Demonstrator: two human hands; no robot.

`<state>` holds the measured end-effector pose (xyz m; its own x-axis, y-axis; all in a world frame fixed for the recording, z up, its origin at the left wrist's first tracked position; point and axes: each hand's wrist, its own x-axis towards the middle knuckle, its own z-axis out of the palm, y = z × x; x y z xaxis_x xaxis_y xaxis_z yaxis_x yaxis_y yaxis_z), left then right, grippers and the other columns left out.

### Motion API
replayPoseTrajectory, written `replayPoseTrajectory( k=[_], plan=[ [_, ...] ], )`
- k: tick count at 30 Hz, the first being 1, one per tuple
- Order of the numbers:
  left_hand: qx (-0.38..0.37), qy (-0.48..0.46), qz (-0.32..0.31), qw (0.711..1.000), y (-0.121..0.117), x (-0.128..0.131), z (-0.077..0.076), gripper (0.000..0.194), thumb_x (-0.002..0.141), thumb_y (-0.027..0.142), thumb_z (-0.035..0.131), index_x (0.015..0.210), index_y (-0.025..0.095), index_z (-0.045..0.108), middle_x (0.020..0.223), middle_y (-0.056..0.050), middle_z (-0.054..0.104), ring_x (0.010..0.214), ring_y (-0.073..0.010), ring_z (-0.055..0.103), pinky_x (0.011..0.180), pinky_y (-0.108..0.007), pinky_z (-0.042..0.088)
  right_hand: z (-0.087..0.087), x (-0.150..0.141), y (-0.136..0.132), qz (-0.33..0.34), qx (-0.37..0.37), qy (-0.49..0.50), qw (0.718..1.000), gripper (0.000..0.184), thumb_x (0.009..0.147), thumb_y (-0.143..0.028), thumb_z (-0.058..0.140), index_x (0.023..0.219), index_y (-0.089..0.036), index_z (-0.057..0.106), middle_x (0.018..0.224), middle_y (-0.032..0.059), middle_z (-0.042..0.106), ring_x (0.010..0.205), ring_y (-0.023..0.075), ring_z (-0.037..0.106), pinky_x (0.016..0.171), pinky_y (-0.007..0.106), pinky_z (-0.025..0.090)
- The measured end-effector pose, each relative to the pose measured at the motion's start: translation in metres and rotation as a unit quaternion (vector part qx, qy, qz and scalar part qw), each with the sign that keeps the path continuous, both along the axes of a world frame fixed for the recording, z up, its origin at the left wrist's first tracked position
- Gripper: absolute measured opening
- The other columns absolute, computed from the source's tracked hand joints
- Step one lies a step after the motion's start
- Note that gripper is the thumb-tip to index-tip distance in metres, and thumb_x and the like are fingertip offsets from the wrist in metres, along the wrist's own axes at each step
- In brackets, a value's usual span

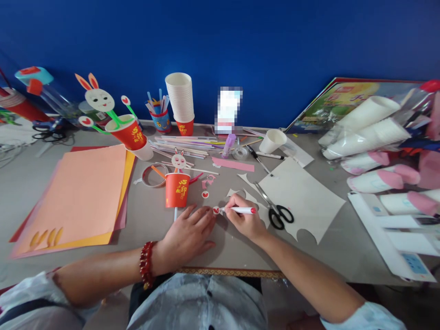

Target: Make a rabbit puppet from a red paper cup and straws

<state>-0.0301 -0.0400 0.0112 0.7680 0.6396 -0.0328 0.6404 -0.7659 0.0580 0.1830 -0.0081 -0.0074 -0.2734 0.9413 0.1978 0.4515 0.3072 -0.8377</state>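
My right hand is closed around a red-capped white marker, its tip at a small white paper disc bearing a red mark. My left hand lies flat on the table, fingers stretched out, fingertips at the disc's left edge. A second disc with a red heart lies just beyond. Past my left hand stands a red paper cup with a paper rabbit head above it and a pale straw below. Black-handled scissors rest right of my right hand on cut white paper.
Coloured paper sheets lie at left, near a finished rabbit cup. Stacked white cups, straws, a glue stick and a tape roll are further back. Bagged cups crowd the right side.
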Motion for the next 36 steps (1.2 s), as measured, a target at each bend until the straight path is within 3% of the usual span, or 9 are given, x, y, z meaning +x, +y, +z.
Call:
replayPoseTrajectory(
  k=[27,36],
  plan=[
    [0.004,0.001,0.001,1.0,0.0,0.0003,-0.001,0.064,0.089,0.052,0.059,0.14,0.014,0.048,0.14,-0.013,0.055,0.133,-0.0277,0.046,0.11,-0.047,0.034,0.0006,-0.0001,0.0002,-0.002,0.002,-0.001,1.0,0.017,0.086,-0.02,0.052,0.07,-0.023,0.048,0.059,-0.0038,0.053,0.051,0.0127,0.047,0.052,0.025,0.035],
    [-0.003,0.003,0.001,1.0,0.0003,0.0015,0.0032,0.062,0.093,0.052,0.054,0.139,0.011,0.049,0.142,-0.012,0.055,0.132,-0.0281,0.046,0.109,-0.047,0.033,0.0003,0.0002,0.0,0.002,0.003,0.003,1.0,0.017,0.085,-0.019,0.053,0.07,-0.023,0.047,0.059,-0.004,0.053,0.052,0.0126,0.047,0.052,0.025,0.035]
  ],
)
